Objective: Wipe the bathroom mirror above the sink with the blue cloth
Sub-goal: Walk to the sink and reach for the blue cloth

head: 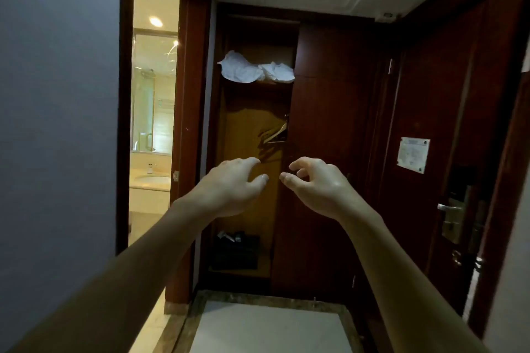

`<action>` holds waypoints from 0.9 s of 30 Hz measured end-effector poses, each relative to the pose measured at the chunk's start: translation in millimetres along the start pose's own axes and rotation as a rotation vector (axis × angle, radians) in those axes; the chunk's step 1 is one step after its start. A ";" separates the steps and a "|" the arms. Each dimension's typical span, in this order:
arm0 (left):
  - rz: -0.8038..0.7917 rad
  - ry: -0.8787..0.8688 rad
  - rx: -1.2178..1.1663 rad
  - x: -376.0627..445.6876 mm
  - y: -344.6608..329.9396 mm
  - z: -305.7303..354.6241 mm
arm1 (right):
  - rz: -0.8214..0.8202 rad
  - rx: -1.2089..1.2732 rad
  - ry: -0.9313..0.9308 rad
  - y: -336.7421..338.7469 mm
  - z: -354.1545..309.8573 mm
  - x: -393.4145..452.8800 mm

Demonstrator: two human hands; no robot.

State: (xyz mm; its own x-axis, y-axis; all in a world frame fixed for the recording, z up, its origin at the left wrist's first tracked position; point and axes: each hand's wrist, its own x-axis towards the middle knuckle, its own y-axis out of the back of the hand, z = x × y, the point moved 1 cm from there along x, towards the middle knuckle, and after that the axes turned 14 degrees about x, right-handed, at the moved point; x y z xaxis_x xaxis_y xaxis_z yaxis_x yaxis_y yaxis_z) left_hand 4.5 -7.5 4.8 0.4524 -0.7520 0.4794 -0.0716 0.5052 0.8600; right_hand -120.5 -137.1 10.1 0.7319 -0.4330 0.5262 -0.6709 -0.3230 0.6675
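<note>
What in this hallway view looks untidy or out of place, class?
The crumpled white cloths lie bunched, not folded, on the open dark wooden wardrobe's upper shelf, one edge hanging over the front. Nothing else stands out.

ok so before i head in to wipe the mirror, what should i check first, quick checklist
1. Blue cloth in hand: not ok. The left hand and right hand are both empty, fingers loosely curled.
2. Blue cloth in sight: not ok, none visible; only white cloths on the wardrobe shelf.
3. Bathroom doorway open: ok, it lies to the left.
4. Sink located: ok, seen through the doorway.
5. Mirror located: cannot tell; glass above the sink shows, but it may be a shower screen.
6. Floor on the way in: cannot tell, mostly hidden by the left arm.
</note>
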 end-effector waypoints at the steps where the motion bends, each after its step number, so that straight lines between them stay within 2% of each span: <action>1: 0.001 0.002 0.001 9.7 -5.5 -0.6 | 0.003 0.001 0.007 1.1 7.5 8.9; 5: 0.010 0.039 0.039 61.4 -35.9 -7.6 | 0.042 -0.045 0.064 5.6 53.1 58.8; 13: 0.117 0.090 0.047 180.3 -101.5 4.6 | -0.042 0.012 0.103 11.1 149.9 159.2; 16: 0.091 0.127 0.067 211.0 -123.1 -0.2 | -0.050 0.043 0.092 7.5 183.8 192.3; 22: 0.069 0.222 0.163 255.4 -143.3 -42.4 | -0.080 0.140 0.151 -38.0 211.0 249.3; 27: 0.039 0.324 0.196 291.2 -156.1 -110.2 | -0.113 0.159 0.226 -89.8 209.7 303.8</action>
State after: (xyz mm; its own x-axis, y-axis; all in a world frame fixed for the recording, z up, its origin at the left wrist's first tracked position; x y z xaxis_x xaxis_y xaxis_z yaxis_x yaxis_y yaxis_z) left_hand 245.4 -258.7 -9.1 0.7013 -0.5454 0.4591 -0.2487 0.4164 0.8745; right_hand 137.2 -416.1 -0.5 0.7987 -0.1939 0.5696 -0.5811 -0.4940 0.6467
